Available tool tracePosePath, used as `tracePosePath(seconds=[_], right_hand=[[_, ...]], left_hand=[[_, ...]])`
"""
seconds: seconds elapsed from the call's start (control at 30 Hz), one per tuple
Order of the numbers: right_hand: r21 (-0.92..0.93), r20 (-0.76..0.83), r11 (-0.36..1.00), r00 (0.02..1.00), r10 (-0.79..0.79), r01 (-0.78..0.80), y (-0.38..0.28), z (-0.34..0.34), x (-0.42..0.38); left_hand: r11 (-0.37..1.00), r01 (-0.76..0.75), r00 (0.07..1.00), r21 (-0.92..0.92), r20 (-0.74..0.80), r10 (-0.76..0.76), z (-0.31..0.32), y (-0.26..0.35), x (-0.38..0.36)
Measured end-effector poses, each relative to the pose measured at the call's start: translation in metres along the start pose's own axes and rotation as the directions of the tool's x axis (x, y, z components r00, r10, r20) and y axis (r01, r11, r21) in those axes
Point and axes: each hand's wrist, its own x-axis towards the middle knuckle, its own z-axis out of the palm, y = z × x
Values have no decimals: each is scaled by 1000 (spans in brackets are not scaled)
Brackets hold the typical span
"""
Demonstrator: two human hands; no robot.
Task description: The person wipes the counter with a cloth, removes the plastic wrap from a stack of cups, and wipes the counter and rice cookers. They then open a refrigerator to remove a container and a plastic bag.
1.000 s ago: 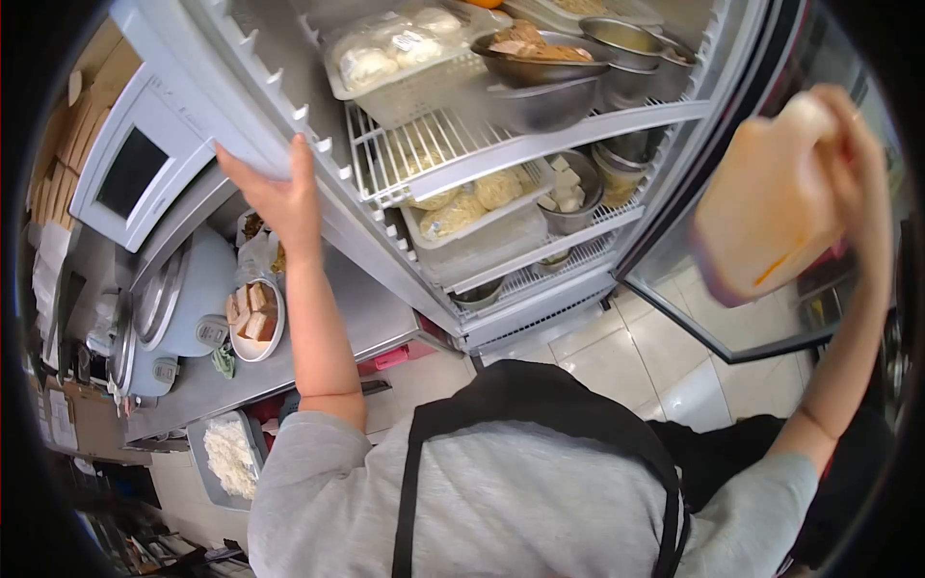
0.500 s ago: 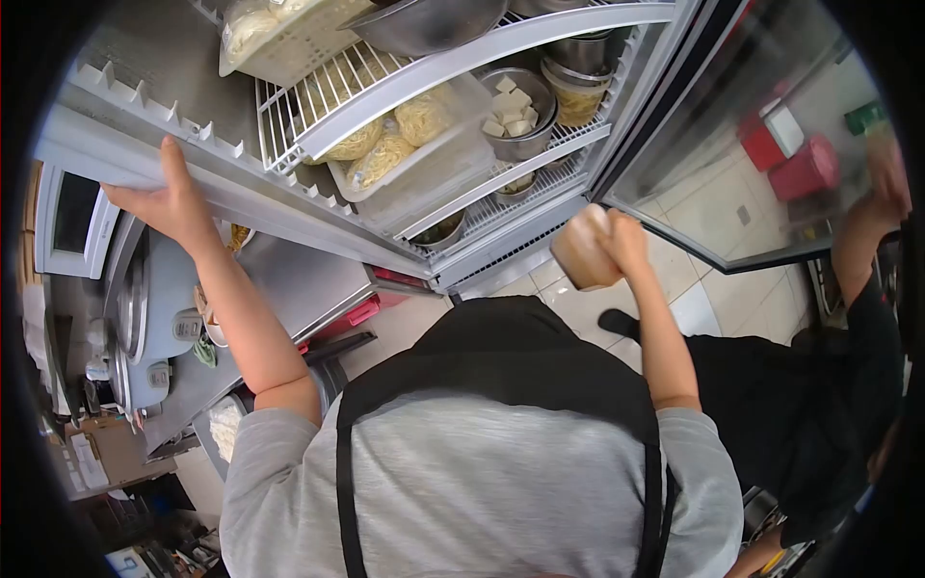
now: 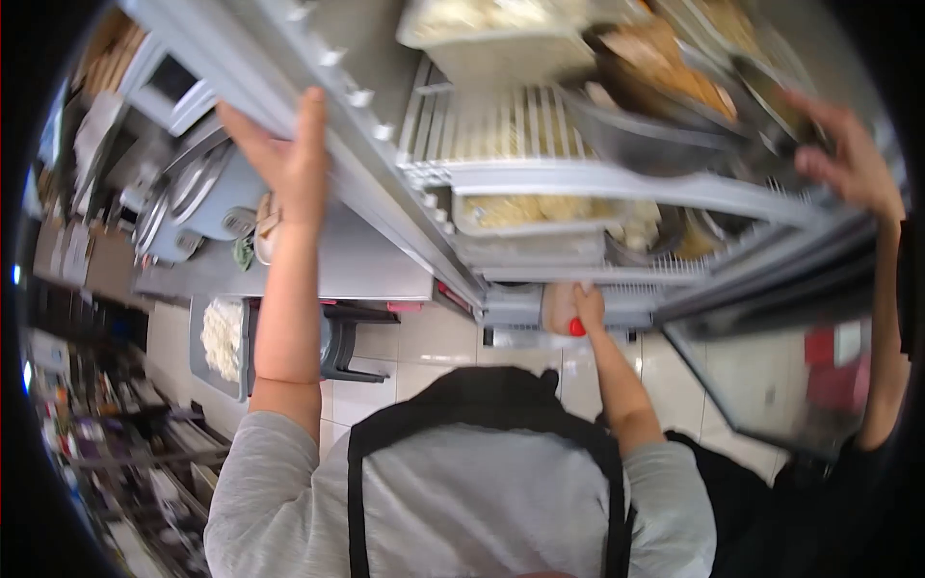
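Note:
My right hand point(image 3: 590, 310) is closed on a pale plastic jug point(image 3: 558, 306) with a red cap point(image 3: 577, 328), low in front of the bottom of the open fridge point(image 3: 617, 289). The jug's contents are blurred. My left hand point(image 3: 294, 173) lies against the fridge's left side frame point(image 3: 376, 207), thumb and fingers spread apart. On the shelf above my right hand is a clear tub point(image 3: 482, 214) of yellowish noodles, beside a metal bowl point(image 3: 665, 236) with white pieces.
At right, another person's hand point(image 3: 848, 159) reaches to the upper shelf beside a large metal bowl point(image 3: 655, 135). The glass door point(image 3: 761, 376) stands open at right. Left are a steel counter point(image 3: 376, 265), a dark stool point(image 3: 352, 347) and a grey bin point(image 3: 198, 356) of white food.
My right hand has carried the jug forward and left to the fridge bottom. My view has turned right. The other person's hand has moved from the door to the upper shelf.

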Motion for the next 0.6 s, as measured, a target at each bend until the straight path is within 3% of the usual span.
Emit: tracePosePath(seconds=[0.03, 0.07, 0.1, 0.13, 0.17, 0.2, 0.27, 0.33, 0.53, 0.6], right_hand=[[-63, 31, 984, 986, -163, 165, -31, -76, -2], [-127, 93, 919, 927, -364, 373, -56, -226, -12], [-162, 177, 840, 853, -491, 517, -76, -334, -20], [-196, 239, 771, 792, -562, 607, -87, -385, -20], [-187, 258, 868, 876, -408, 459, -96, -384, 3], [-275, 246, 805, 848, -470, 526, -102, -392, -13], [-192, 301, 766, 780, -549, 613, -52, -397, 25], [-286, 356, 708, 758, -547, 646, -62, -399, 23], [-267, 243, 770, 814, -528, 579, -54, -400, 23], [-97, 75, 807, 813, -577, 582, -43, -400, 25]], left_hand=[[998, 36, 999, -54, -9, -37, 1, 1, -1], [991, 69, 997, -114, -15, -71, 1, 2, -1], [995, 41, 997, -88, -60, -47, -2, 2, -1], [997, 59, 998, -52, -17, -60, -3, 2, -1], [997, 73, 997, -26, 25, -72, -3, 2, 0], [999, 38, 999, -27, -14, -39, -3, 1, 2], [993, 105, 994, -52, 29, -104, -4, 0, 0], [995, 97, 995, -27, 22, -96, -6, -1, 0], [971, 213, 977, -108, 49, -208, -6, -2, -4], [980, 175, 984, -94, 45, -172, -6, -3, -3]])
